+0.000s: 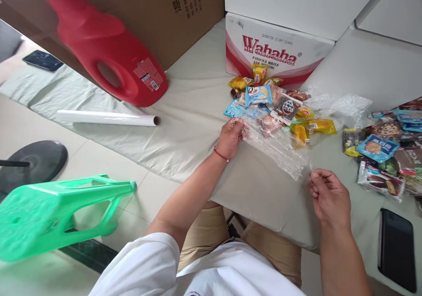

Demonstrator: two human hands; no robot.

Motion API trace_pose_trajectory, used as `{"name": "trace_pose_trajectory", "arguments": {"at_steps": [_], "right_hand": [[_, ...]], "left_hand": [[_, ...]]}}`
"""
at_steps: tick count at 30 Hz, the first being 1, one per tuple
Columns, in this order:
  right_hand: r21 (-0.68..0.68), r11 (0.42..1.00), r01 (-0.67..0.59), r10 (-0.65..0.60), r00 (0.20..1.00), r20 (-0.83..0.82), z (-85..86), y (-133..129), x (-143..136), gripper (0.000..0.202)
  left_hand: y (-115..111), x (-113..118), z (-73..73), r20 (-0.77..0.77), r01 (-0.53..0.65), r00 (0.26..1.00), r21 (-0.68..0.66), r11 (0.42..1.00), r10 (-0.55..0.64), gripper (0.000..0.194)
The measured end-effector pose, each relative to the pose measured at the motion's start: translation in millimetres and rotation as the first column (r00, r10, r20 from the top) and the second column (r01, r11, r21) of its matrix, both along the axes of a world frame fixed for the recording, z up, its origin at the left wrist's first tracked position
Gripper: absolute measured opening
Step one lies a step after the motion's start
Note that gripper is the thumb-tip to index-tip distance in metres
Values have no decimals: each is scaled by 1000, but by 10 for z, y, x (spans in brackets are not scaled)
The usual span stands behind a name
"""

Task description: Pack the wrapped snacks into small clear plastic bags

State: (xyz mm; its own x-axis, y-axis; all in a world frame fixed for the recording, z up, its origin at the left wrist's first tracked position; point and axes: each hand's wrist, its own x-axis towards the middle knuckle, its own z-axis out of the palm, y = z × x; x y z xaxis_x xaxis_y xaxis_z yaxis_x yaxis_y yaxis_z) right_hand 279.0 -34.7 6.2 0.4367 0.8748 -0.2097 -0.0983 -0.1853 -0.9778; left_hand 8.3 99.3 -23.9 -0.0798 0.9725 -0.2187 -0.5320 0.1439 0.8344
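A clear plastic bag (280, 153) is stretched between my two hands above the table's near edge. My left hand (231, 138), with a red cord at the wrist, pinches one end of it. The other end is pinched between the thumb and fingers of my right hand (329, 195). Just beyond the bag lies a pile of small wrapped snacks, among them a blue packet (258, 95), a dark-labelled packet (286, 108) and a yellow packet (321, 126). The near side of this pile shows partly through the film.
A Wahaha carton (277, 50) stands behind the pile. More clear plastic (343, 105) and a second snack heap (379, 149) lie right, above a black phone (397, 247). Leftward are a red jug (99, 45), a white roll (105, 117) and a green stool (36, 217).
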Motion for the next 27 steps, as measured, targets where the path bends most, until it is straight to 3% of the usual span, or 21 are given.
{"name": "trace_pose_trajectory", "arguments": {"at_steps": [3, 6, 8, 11, 15, 19, 23, 25, 27], "right_hand": [[-151, 979, -140, 165, 971, 173, -69, -254, 99, 38], [-335, 905, -263, 381, 851, 361, -37, -327, 264, 40], [-321, 928, -191, 340, 788, 514, 50, -231, 337, 40], [-174, 975, -141, 220, 758, 615, 214, 117, 276, 37], [-59, 929, -365, 335, 763, 553, 283, 777, -103, 31], [-61, 849, -525, 521, 810, 270, 156, 1314, -550, 51], [-71, 825, -561, 564, 824, 47, 106, 1534, -786, 49], [1, 852, -524, 523, 851, 47, 155, 1556, -800, 44], [66, 852, -519, 512, 853, 96, 234, 1548, -767, 40]], "left_hand": [[0, 0, -14, -93, 18, 996, 17, 1000, -16, 44], [-7, -28, 3, -147, 101, 984, 0, 995, -100, 38], [-19, -47, 26, -156, 143, 978, 2, 990, -141, 33], [-44, -63, 63, -150, 178, 973, 25, 984, -173, 25], [-66, -70, 89, -155, 226, 964, 60, 972, -215, 25], [-66, -85, 77, -126, 280, 956, 105, 954, -266, 32], [-71, -119, 81, -75, 323, 946, 135, 937, -316, 30], [-71, -143, 98, -43, 346, 938, 125, 930, -343, 26], [-65, -165, 123, 6, 387, 921, 97, 917, -390, 43]]}}
